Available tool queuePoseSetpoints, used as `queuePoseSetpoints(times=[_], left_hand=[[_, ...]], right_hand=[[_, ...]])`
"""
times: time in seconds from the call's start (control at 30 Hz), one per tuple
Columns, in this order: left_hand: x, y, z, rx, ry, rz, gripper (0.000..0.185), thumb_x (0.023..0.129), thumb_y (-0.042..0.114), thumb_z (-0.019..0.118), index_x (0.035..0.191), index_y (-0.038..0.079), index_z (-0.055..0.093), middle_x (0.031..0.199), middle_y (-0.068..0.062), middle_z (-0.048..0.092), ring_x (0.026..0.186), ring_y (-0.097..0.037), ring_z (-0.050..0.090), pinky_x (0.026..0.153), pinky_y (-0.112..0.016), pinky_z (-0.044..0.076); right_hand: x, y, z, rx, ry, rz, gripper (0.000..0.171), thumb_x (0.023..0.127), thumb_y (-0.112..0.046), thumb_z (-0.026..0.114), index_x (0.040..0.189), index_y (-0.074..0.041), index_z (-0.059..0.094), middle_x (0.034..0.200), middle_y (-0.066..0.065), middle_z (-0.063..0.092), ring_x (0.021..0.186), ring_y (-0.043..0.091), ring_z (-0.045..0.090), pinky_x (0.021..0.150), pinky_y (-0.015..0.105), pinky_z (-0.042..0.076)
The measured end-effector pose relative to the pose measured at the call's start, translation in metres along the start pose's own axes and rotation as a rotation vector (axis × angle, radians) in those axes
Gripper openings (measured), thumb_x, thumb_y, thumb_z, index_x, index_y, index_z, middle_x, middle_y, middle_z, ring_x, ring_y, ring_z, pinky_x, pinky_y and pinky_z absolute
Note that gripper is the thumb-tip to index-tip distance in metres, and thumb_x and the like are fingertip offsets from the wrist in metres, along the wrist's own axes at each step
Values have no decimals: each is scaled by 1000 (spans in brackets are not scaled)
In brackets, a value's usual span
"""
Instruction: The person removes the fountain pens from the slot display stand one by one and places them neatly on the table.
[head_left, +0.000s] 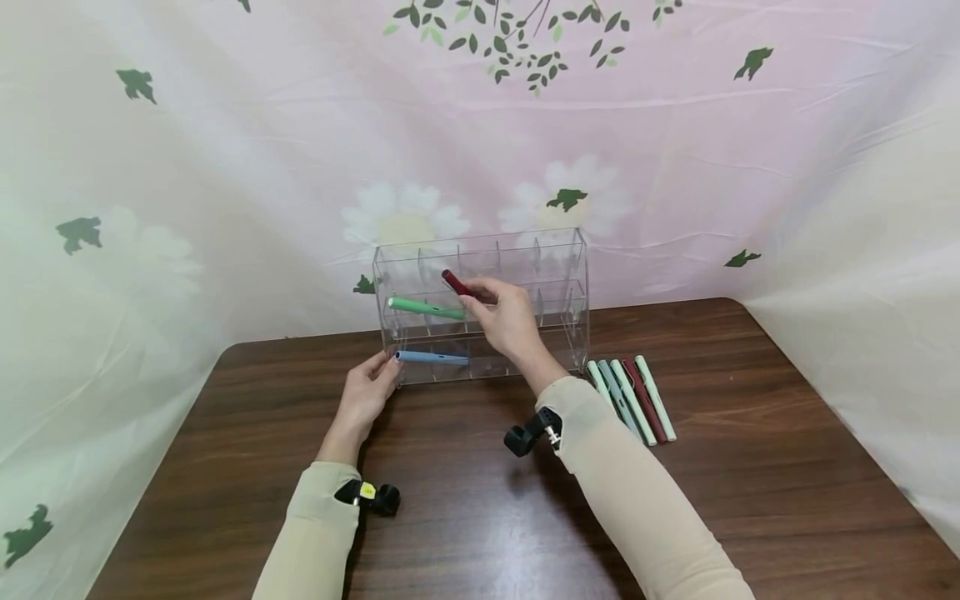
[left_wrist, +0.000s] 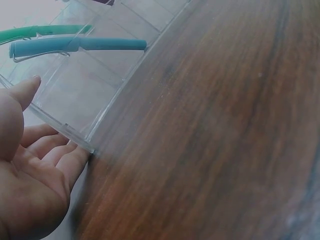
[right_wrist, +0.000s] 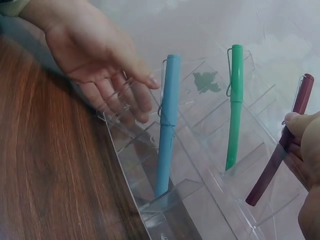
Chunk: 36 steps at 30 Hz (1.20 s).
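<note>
A clear acrylic pen organizer [head_left: 480,377] with stepped rows of compartments stands near the back of the table. My right hand [head_left: 512,323] pinches a dark red pen [right_wrist: 280,155], held tilted over the organizer's rear part, its clip end up. A blue pen [right_wrist: 170,95] leans in the front row, and a green pen [right_wrist: 236,75] leans in a row behind it. Beside the organizer's left end, my left hand [head_left: 367,394] rests its extended fingers against the side wall. Its thumb [left_wrist: 31,90] stands apart from the fingers, near the front left edge.
Several capped pens [head_left: 651,398] in pale green, grey-blue and dark red lie side by side on the wooden table [head_left: 465,500], right of the organizer. A printed fabric backdrop [head_left: 285,250] hangs behind and beside the table.
</note>
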<state>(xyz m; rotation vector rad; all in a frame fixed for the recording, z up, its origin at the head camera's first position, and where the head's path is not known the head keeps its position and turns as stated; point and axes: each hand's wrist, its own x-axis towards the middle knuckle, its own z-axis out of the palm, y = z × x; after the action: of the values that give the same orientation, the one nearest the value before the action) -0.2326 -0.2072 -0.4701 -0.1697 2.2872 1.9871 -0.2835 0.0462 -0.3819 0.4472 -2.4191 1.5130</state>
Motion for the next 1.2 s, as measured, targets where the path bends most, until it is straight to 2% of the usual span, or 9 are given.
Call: queuePoseSetpoints(times=[0.2, 0.4, 0.53, 0.77, 0.93, 1.07, 1.2], left_hand=[[-1, -1, 0, 14, -7, -5, 63, 117, 26, 52, 169, -2, 30, 167, -26, 45, 155, -35, 48, 124, -43, 45], [-1, -1, 1, 27, -6, 12, 62, 116, 27, 53, 167, -1, 33, 165, -27, 47, 153, -38, 49, 124, -46, 45], [-2, 1, 1, 18, -6, 9, 62, 116, 26, 53, 167, -2, 33, 165, -27, 47, 153, -38, 50, 125, -45, 45], [0, 0, 1, 27, 0, 12, 62, 116, 26, 54, 167, -2, 34, 165, -27, 47, 153, -38, 50, 124, -44, 45], [1, 0, 0, 37, 4, 18, 63, 116, 28, 54, 167, -1, 34, 164, -27, 49, 152, -38, 51, 124, -45, 45], [0, 1, -1, 47, 12, 14, 62, 116, 28, 54, 167, 0, 34, 164, -26, 50, 151, -38, 52, 124, -46, 46], [0, 0, -2, 45, 11, 16, 62, 116, 28, 54, 167, -1, 34, 164, -27, 49, 152, -38, 51, 124, -47, 46]], right_hand=[[-1, 0, -2, 72, 20, 50, 27, 103, -15, 77, 128, -6, 78, 125, 15, 79, 119, 31, 76, 99, 45, 67], [-2, -1, -6, 122, 23, 87, 28, 102, -18, 77, 128, -6, 78, 127, 15, 79, 119, 30, 76, 95, 46, 68], [-2, -1, -6, 148, 35, 76, 27, 102, -16, 77, 127, -5, 78, 125, 16, 79, 116, 31, 77, 91, 44, 69], [-1, -3, -11, 147, 65, 24, 26, 103, -15, 76, 127, -6, 78, 124, 15, 80, 116, 29, 77, 95, 44, 68], [-2, -9, -18, 149, 99, -28, 26, 104, -14, 75, 128, -5, 77, 124, 16, 80, 115, 31, 77, 92, 49, 68], [-2, -12, -22, 159, 109, -61, 26, 103, -12, 75, 128, -3, 77, 125, 18, 79, 118, 33, 76, 95, 52, 67], [-3, -14, -27, 174, 114, -68, 25, 102, -11, 76, 126, -3, 78, 124, 18, 79, 117, 33, 76, 96, 54, 66]])
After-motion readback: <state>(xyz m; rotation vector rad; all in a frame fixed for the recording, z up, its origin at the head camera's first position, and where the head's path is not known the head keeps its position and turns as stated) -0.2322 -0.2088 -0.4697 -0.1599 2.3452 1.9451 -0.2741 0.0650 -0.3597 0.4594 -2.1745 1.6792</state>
